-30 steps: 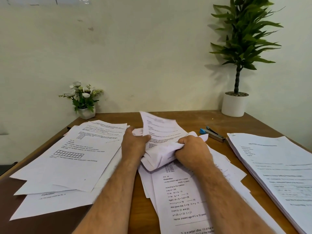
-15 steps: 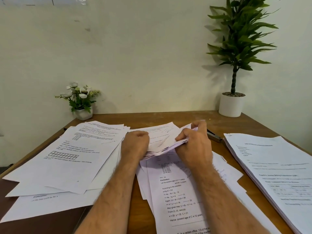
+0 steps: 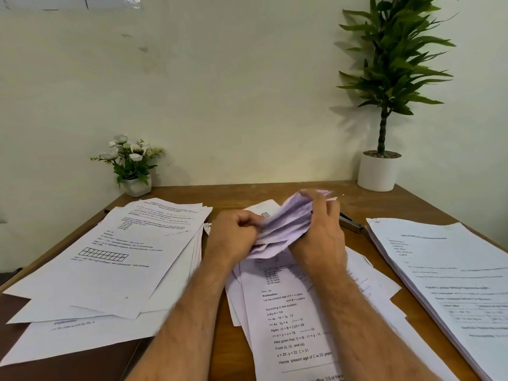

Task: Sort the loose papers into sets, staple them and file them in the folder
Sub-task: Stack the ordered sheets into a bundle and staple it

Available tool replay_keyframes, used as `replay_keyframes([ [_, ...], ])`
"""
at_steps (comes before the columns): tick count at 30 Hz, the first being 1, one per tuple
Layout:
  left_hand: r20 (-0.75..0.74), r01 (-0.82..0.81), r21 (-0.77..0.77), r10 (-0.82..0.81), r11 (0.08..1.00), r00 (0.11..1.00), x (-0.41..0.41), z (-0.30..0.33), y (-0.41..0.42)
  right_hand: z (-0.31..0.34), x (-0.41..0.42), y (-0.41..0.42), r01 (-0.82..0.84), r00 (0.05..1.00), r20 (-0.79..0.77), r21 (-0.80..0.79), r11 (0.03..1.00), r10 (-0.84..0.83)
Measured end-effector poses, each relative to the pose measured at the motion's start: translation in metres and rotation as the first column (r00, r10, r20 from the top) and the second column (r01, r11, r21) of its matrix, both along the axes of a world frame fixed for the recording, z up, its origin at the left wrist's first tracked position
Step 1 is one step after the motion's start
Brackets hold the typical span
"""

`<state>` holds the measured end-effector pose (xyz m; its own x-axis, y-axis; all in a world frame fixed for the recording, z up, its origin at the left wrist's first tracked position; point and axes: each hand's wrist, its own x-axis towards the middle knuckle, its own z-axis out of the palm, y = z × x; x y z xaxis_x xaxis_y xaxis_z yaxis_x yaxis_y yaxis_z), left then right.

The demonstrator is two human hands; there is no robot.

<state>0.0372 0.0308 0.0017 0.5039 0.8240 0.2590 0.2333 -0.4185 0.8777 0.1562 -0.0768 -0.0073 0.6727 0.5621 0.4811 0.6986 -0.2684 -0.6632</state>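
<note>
Hands meet over the middle of the wooden table (image 3: 225,350), both gripping one bundle of sheets (image 3: 283,229) lifted off the pile beneath. The left hand (image 3: 233,237) has its fingers curled tight round the bundle's near-left edge; the right hand (image 3: 321,237) pinches the far-right edge, fingers bent over the top, their tips blurred. Between them the bundle bows and fans, tilted up toward the right hand.

Directly under the grip lies a loose pile of printed pages (image 3: 291,320), spreading toward the person. Left of the grip sits a broad, untidy stack of papers (image 3: 110,265); right of it, well apart, a thicker and neater stack (image 3: 445,281). Just beyond the right hand a stapler (image 3: 350,224) lies on the table, partly hidden by the hand.

Past the grip, by the wall, a white pot (image 3: 378,173) holds a tall green plant (image 3: 390,64), and a smaller white pot (image 3: 137,185) far left holds white flowers (image 3: 126,152).
</note>
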Motion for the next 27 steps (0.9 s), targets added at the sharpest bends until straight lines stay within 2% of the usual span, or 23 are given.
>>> replay_keyframes([
  [3,-0.166,0.040,0.024,-0.035,0.999,0.985,-0.001,0.001,-0.009,0.001,0.002,-0.002,0.002,1.000,-0.018,0.007,1.000,-0.002],
  [8,-0.138,-0.082,0.048,0.088,0.995,0.987,-0.008,0.003,-0.002,0.001,0.000,-0.003,0.047,0.998,0.033,-0.089,0.995,-0.045],
  [13,0.009,0.014,-0.111,-0.013,0.994,1.000,-0.011,0.005,-0.007,0.003,0.000,-0.006,0.023,1.000,0.009,-0.020,1.000,-0.023],
  [15,0.062,-0.058,-0.161,0.069,0.985,0.996,-0.009,0.004,-0.005,0.004,0.001,-0.006,0.050,0.999,0.002,-0.033,0.998,-0.050],
  [17,0.183,-0.141,-0.249,0.190,0.958,0.965,-0.009,-0.001,0.001,0.004,0.000,-0.007,0.050,0.999,-0.005,-0.007,0.999,-0.050],
  [18,0.199,-0.205,-0.238,0.254,0.949,0.946,-0.009,-0.005,0.007,0.003,-0.001,-0.007,0.045,0.999,-0.012,0.006,0.999,-0.045],
  [20,-0.027,-0.330,-0.056,0.329,0.942,0.944,-0.013,-0.008,0.013,0.002,-0.002,-0.007,0.032,0.999,-0.014,0.008,0.999,-0.032],
  [21,-0.187,-0.330,0.036,0.330,0.943,0.925,-0.012,-0.010,0.015,0.002,-0.002,-0.007,0.033,0.999,0.003,0.011,0.999,-0.033],
  [23,-0.394,-0.248,0.108,0.271,0.963,0.879,-0.007,-0.015,0.016,0.002,-0.001,-0.006,0.039,0.999,0.034,0.023,0.999,-0.040],
  [27,-0.488,-0.210,0.098,0.231,0.973,0.842,-0.001,-0.019,0.020,0.002,0.001,-0.005,0.047,0.998,0.034,0.029,0.999,-0.048],
])
